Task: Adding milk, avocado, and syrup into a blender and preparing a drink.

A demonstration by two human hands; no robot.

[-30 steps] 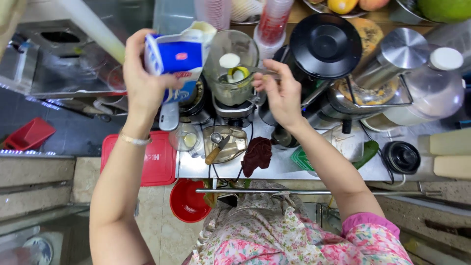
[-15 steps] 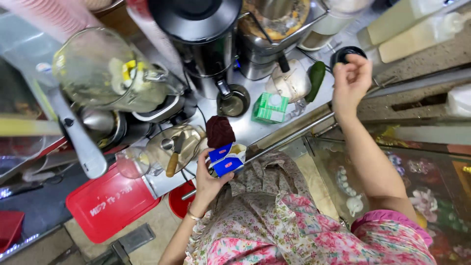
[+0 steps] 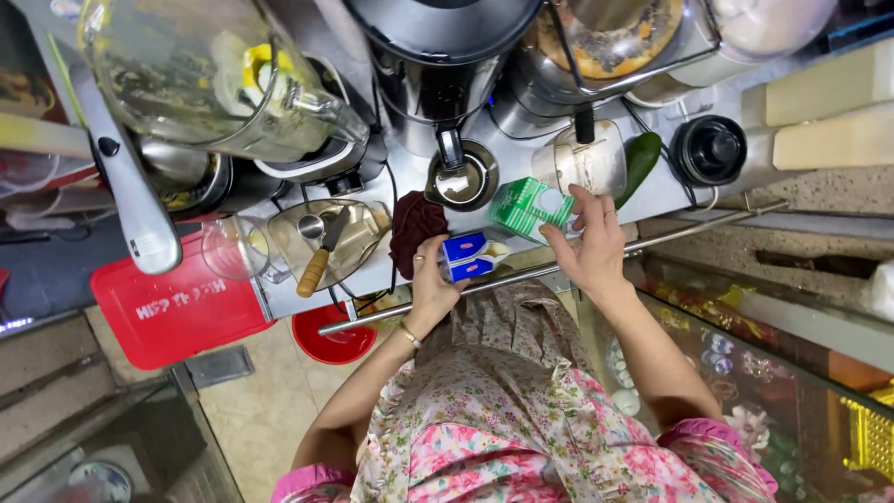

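The left hand [image 3: 430, 289] holds a small blue and white carton [image 3: 467, 257]. Its fingers [image 3: 424, 256] are curled around the carton's side, closed on it. The carton sits at the near edge of the desk [image 3: 652, 191], and its top looks open.

The right hand [image 3: 589, 244] is at a green and white carton [image 3: 529, 209]. Its fingers [image 3: 579, 200] are partly spread and touch the carton's side and top. I cannot tell if they grip it or just rest on it. This carton stands just beside the blue one, on its right.

Just past the left fingers lies a dark red cloth [image 3: 414, 228]. Further left of them sits a shiny tray [image 3: 328, 240] with a wooden-handled knife [image 3: 318, 261] in it, and next to that an empty glass [image 3: 228, 247]. A red cutting board [image 3: 177, 307] lies at the desk's left end.

Past the right fingers is a small metal cup [image 3: 463, 177] under a tall black machine [image 3: 438, 56]. A green leaf [image 3: 638, 163] and a round black lid [image 3: 710, 149] lie to the right of those fingers. A big clear blender jug [image 3: 205, 74] stands far off to the left. A metal rail [image 3: 670, 237] runs along the desk's near edge, under both hands. A red bowl [image 3: 333, 340] sits low down, below the left wrist.
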